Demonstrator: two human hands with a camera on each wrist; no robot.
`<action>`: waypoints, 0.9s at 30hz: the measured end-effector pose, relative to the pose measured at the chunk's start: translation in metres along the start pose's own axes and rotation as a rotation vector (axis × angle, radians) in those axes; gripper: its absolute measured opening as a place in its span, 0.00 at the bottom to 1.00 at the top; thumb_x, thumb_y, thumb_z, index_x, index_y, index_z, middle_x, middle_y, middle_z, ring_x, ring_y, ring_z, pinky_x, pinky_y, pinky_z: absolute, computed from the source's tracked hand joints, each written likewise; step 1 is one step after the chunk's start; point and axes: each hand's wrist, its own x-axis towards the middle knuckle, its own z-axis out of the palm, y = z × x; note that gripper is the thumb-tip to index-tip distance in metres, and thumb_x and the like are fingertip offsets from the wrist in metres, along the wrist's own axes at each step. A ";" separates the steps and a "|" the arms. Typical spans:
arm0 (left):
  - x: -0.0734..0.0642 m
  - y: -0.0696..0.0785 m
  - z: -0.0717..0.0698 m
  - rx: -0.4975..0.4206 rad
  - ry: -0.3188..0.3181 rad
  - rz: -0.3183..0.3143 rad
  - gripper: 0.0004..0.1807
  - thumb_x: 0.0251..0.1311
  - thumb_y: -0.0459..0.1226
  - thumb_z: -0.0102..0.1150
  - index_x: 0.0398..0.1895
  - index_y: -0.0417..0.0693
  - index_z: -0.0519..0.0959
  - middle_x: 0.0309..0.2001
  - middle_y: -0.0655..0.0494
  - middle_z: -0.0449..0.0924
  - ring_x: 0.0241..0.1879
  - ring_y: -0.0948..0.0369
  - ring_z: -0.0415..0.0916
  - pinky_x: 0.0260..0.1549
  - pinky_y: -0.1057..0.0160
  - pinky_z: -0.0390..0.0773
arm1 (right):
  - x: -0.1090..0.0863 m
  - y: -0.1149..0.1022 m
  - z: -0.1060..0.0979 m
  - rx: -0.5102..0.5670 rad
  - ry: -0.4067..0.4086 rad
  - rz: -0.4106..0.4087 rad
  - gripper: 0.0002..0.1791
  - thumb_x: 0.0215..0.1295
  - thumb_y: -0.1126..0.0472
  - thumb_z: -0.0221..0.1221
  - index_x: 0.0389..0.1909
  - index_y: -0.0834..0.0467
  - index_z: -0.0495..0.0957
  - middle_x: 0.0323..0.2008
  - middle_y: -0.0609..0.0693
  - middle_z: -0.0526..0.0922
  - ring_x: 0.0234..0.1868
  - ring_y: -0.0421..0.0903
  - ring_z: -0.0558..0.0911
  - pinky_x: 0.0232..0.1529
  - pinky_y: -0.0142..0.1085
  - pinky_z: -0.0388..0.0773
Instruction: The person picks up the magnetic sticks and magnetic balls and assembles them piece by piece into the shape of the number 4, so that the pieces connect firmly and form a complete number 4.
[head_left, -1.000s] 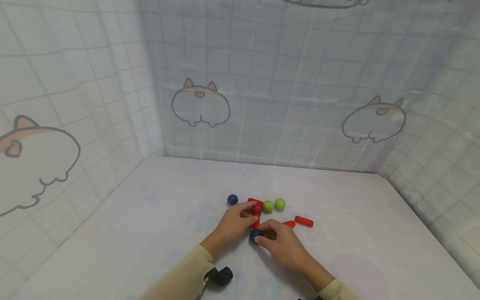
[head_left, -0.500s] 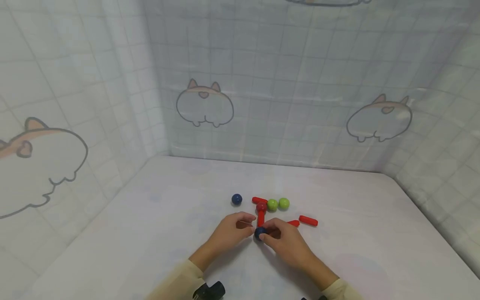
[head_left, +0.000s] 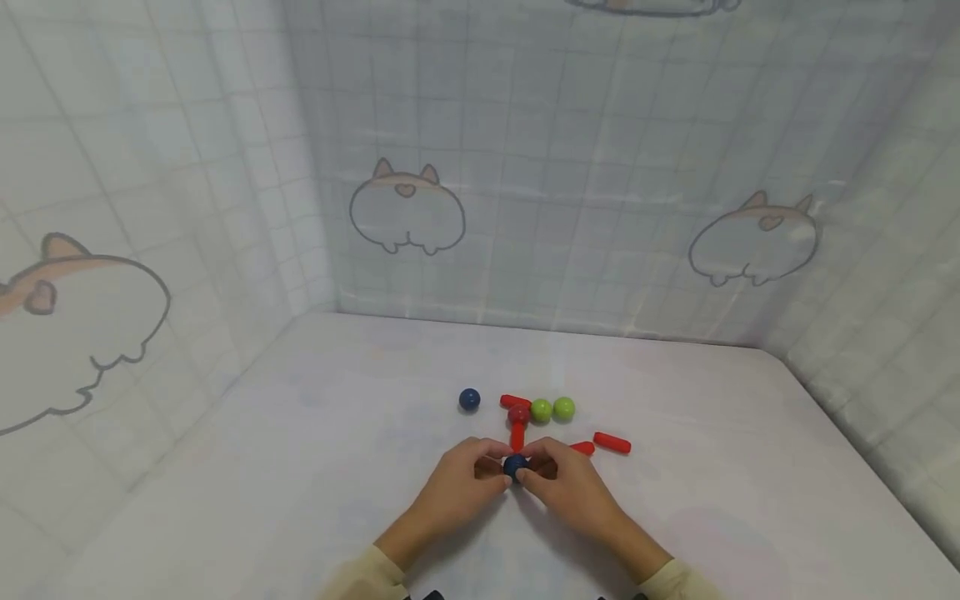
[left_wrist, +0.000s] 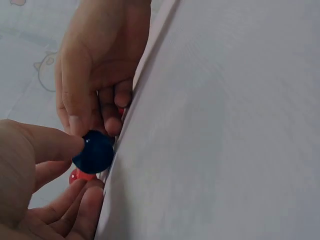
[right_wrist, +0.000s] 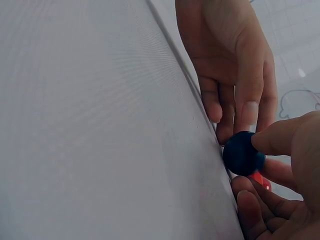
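A dark blue ball [head_left: 513, 468] sits on the table between my two hands. My left hand [head_left: 459, 487] holds it from the left, thumb and index finger curled at its side. From the right, my right hand [head_left: 576, 487] pinches the same ball, its thumb over the near face. Just beyond the ball lies a red stick [head_left: 517, 437], with a red ball [head_left: 518, 414] at its far end. Whether the stick enters the blue ball is hidden by fingers. In the left wrist view, both thumbs touch the blue ball [left_wrist: 94, 152].
Behind the red ball lies another red stick [head_left: 514, 402], beside two green balls [head_left: 541, 410]. A second blue ball [head_left: 469, 399] rests to the left. Right of my right hand are a partly covered red stick [head_left: 583, 448] and a separate one [head_left: 612, 442]. Patterned cloth walls surround the white table.
My left hand has left the red ball and stick and come nearer to me, to the blue ball. My right hand keeps its hold on that ball.
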 end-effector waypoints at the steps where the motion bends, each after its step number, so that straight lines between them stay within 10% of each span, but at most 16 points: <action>1: 0.000 -0.001 0.000 0.006 0.000 0.013 0.15 0.61 0.38 0.68 0.51 0.54 0.82 0.46 0.60 0.78 0.46 0.61 0.79 0.48 0.57 0.80 | 0.000 0.000 0.001 0.006 -0.003 -0.004 0.17 0.66 0.52 0.66 0.52 0.53 0.79 0.39 0.42 0.83 0.40 0.43 0.81 0.43 0.33 0.80; 27: 0.016 -0.009 0.003 0.048 -0.042 0.084 0.16 0.60 0.41 0.69 0.52 0.55 0.83 0.46 0.65 0.81 0.42 0.64 0.78 0.46 0.60 0.78 | 0.001 0.006 -0.005 0.036 -0.017 -0.015 0.14 0.69 0.54 0.64 0.52 0.53 0.81 0.42 0.42 0.84 0.43 0.42 0.82 0.48 0.36 0.80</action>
